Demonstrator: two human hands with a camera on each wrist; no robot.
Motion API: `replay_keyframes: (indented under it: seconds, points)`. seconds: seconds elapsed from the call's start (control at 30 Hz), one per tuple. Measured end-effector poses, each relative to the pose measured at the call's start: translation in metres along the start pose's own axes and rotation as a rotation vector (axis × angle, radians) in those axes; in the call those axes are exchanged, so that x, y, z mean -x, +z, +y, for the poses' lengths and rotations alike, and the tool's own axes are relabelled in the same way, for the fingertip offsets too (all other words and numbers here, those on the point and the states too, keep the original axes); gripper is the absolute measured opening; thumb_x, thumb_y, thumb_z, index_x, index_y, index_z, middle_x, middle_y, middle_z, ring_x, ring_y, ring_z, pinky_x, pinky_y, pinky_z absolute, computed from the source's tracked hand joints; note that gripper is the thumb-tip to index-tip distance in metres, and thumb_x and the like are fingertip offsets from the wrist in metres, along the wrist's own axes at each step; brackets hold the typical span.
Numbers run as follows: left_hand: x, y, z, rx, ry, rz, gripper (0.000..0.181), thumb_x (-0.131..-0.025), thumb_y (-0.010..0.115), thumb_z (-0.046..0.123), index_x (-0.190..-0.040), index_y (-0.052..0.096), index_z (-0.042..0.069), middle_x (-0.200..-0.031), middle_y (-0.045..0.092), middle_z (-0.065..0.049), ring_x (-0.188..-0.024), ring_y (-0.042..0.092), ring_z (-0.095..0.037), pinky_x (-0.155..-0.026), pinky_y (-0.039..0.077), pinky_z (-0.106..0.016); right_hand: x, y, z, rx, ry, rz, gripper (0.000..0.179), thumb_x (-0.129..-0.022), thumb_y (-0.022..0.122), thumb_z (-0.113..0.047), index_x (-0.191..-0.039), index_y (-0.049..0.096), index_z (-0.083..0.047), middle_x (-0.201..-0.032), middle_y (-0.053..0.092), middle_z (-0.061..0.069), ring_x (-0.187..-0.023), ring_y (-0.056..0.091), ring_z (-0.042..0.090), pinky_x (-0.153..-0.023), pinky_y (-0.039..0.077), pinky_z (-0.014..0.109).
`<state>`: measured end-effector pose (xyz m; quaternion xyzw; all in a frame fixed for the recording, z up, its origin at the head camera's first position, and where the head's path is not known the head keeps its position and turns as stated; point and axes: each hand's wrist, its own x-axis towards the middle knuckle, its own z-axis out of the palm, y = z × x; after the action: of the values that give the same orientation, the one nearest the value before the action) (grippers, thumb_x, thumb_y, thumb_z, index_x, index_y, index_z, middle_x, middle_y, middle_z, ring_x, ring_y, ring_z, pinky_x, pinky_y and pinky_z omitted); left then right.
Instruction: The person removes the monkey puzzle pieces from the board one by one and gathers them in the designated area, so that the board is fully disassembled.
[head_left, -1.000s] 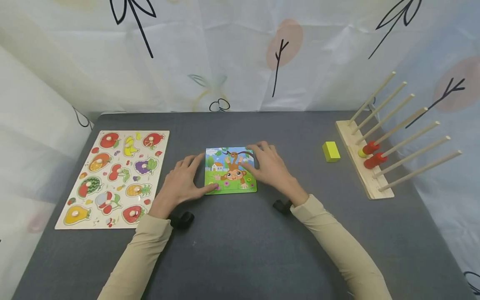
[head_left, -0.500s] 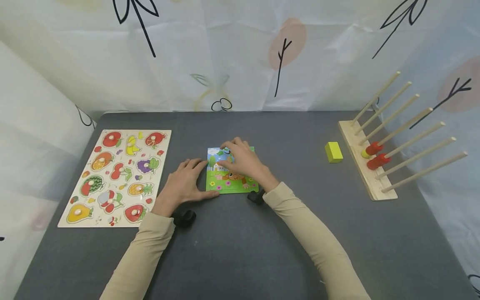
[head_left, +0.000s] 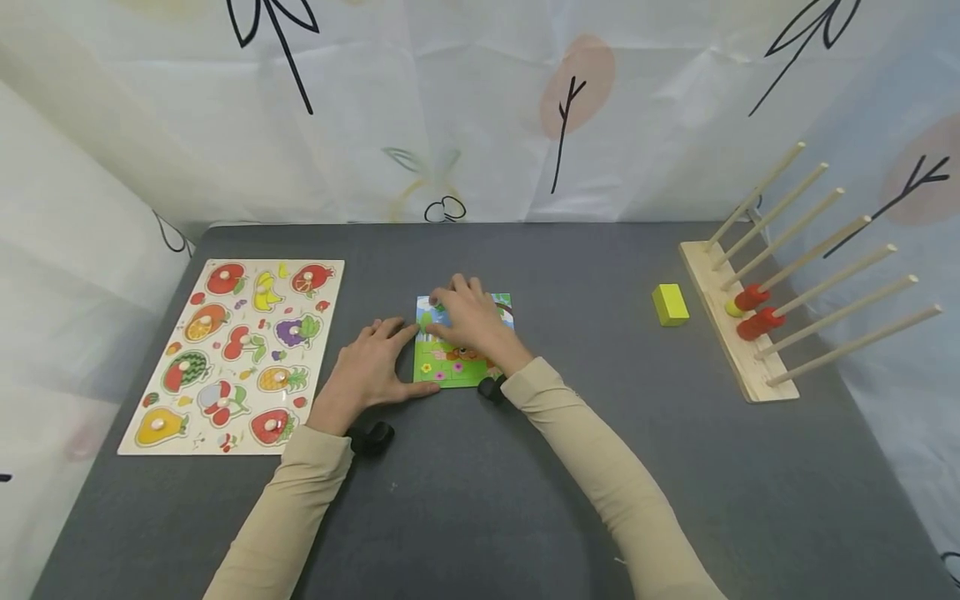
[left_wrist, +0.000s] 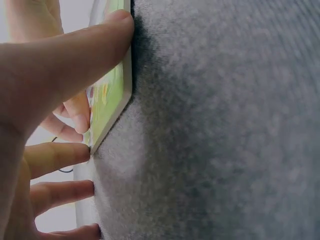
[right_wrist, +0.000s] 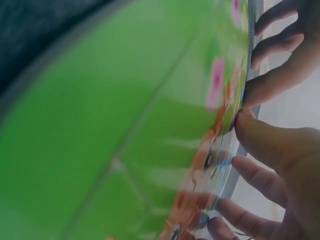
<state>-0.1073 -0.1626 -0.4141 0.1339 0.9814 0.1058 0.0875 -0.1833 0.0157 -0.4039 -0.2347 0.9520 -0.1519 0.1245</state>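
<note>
A small square jigsaw puzzle with a monkey picture lies on the table in the head view, its monkey mostly covered by my right hand. Piece seams run across the green surface of the puzzle in the right wrist view. My left hand rests at the puzzle's left side, fingers spread, the index fingertip at its left edge. The left thumb lies along the front edge in the left wrist view. Over the upper left of the picture, my right hand touches the surface with thumb and fingertips, fingers loosely bent.
A fruit peg puzzle board lies to the left. On the right are a yellow block and a wooden rack with several slanting pegs, two bearing red beads. A patterned cloth hangs behind the table.
My right hand has moved left from the puzzle's right edge onto its upper left part, covering the monkey. The left hand stays by the left edge; the view has shifted slightly.
</note>
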Motion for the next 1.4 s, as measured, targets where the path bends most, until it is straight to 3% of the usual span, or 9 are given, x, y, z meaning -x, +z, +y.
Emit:
replay_keyframes:
  seconds: [0.33,0.63,0.93,1.2,1.4]
  points:
    - [-0.001,-0.001,0.001,0.012,-0.005,-0.007,0.102,-0.075,0.077,0.071,-0.153,0.048,0.013,-0.159,0.043,-0.019,-0.145,0.040,-0.053,-0.095,0.050,-0.072,-0.004,-0.002,-0.002,0.022,-0.002,-0.019,0.051,-0.095,0.070,-0.049,-0.136,0.062,-0.020,-0.139,0.049,0.012,-0.124,0.048,0.033,-0.096,0.052,0.047]
    - [-0.002,-0.002,0.000,0.017,-0.004,-0.020,0.104,-0.073,0.078,0.072,-0.154,0.047,0.014,-0.159,0.043,-0.019,-0.145,0.040,-0.053,-0.095,0.050,-0.073,-0.011,-0.007,-0.001,-0.087,0.013,-0.091,0.054,-0.091,0.076,-0.045,-0.132,0.060,-0.014,-0.146,0.041,0.016,-0.127,0.050,0.034,-0.099,0.054,0.044]
    - [-0.003,-0.003,0.001,0.011,-0.006,-0.014,0.104,-0.073,0.079,0.071,-0.154,0.048,0.014,-0.158,0.044,-0.019,-0.143,0.042,-0.054,-0.093,0.051,-0.073,-0.014,-0.005,0.003,-0.117,0.001,-0.115,0.057,-0.092,0.074,-0.044,-0.136,0.057,-0.012,-0.149,0.040,0.017,-0.129,0.049,0.034,-0.103,0.052,0.046]
    - [-0.004,-0.003,0.000,0.008,-0.009,-0.018,0.104,-0.073,0.078,0.072,-0.154,0.047,0.015,-0.158,0.044,-0.019,-0.143,0.042,-0.053,-0.093,0.051,-0.073,-0.014,-0.005,0.003,-0.103,-0.025,-0.104,0.038,-0.092,0.074,-0.043,-0.118,0.068,-0.016,-0.143,0.045,0.013,-0.126,0.048,0.033,-0.098,0.053,0.047]
    - [-0.003,-0.003,0.001,0.013,-0.009,-0.017,0.103,-0.073,0.079,0.071,-0.154,0.048,0.014,-0.158,0.044,-0.019,-0.144,0.041,-0.054,-0.094,0.050,-0.074,-0.010,-0.004,0.000,-0.102,-0.014,-0.056,0.050,-0.091,0.076,-0.043,-0.129,0.062,-0.014,-0.142,0.047,0.013,-0.127,0.048,0.034,-0.102,0.052,0.046]
